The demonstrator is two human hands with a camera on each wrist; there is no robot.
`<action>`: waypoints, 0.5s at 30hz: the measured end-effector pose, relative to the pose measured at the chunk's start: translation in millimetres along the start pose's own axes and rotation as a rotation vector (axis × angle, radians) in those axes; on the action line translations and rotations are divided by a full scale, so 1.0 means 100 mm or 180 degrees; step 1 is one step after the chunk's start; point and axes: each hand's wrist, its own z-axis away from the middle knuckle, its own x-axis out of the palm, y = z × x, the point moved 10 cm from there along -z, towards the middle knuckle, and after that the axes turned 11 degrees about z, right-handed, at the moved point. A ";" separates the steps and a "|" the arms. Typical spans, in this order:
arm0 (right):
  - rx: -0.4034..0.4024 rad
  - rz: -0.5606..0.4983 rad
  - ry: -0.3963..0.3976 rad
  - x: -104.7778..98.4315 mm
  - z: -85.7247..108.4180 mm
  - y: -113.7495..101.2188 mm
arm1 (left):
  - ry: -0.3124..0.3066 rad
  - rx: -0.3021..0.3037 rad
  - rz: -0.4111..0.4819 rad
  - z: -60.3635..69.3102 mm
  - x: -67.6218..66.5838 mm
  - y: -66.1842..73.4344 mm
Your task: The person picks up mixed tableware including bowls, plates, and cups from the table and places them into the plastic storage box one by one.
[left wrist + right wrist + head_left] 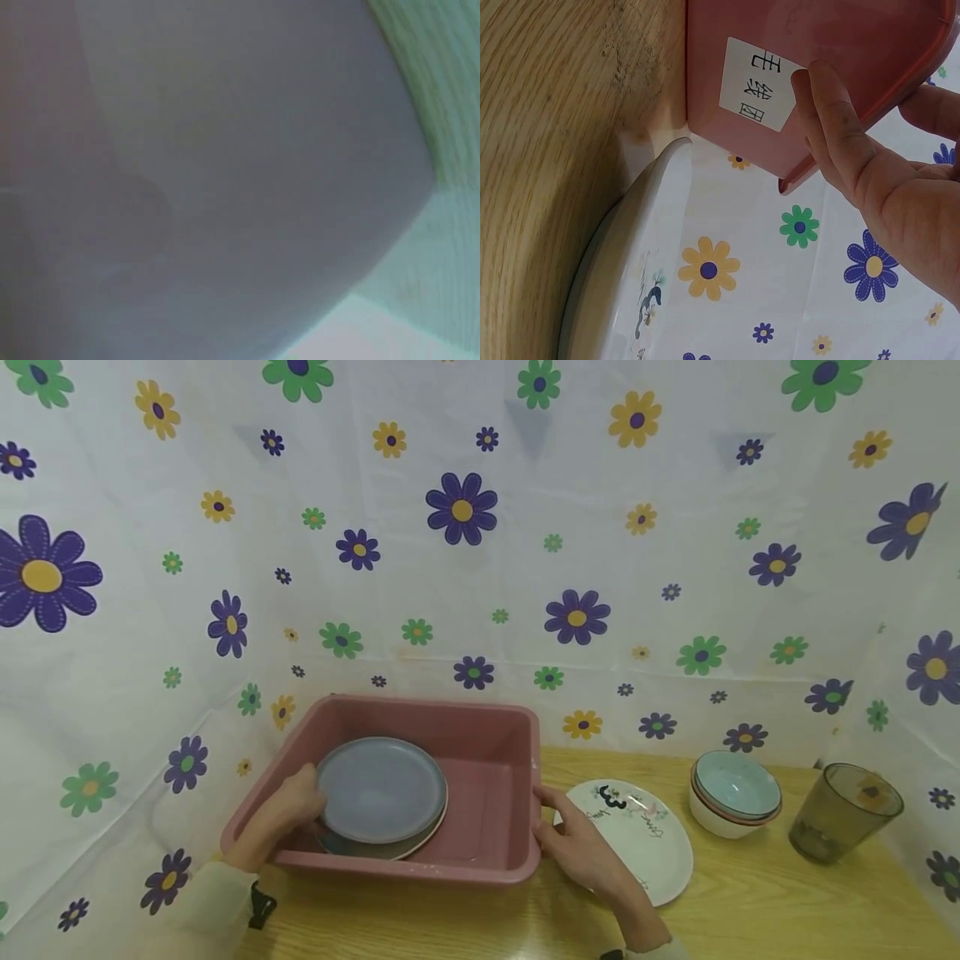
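Inside the pink plastic basin (487,785), a grey-blue plate (381,789) lies over another plate with a pale rim (442,822). My left hand (300,793) reaches over the basin's near left side and grips the left edge of the plates; its fingertips are mostly hidden. At the basin's right rim, my right hand (573,839) holds on, its fingers (844,124) along the outer wall below the rim and the thumb (930,112) at the rim. A label with handwritten characters (757,84) is stuck to that wall. The left wrist view shows mostly a blurred, close surface.
Right of the basin, a white patterned plate (660,852) lies partly behind my right hand. Farther right stand stacked bowls (738,785), a light-blue one on top, and a tinted glass (843,814). Flower-printed white cloth (510,568) encloses the wooden table (420,918).
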 end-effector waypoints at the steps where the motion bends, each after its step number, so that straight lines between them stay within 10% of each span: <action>1: 0.0004 -0.0005 0.0003 0.00 0.00 0.00 | -0.0015 -0.0024 -0.0012 -0.01 0.00 -0.02; 15: 0.0037 -0.0001 0.0034 -0.01 0.00 0.00 | -0.0034 -0.0047 -0.0495 -0.08 0.05 -0.07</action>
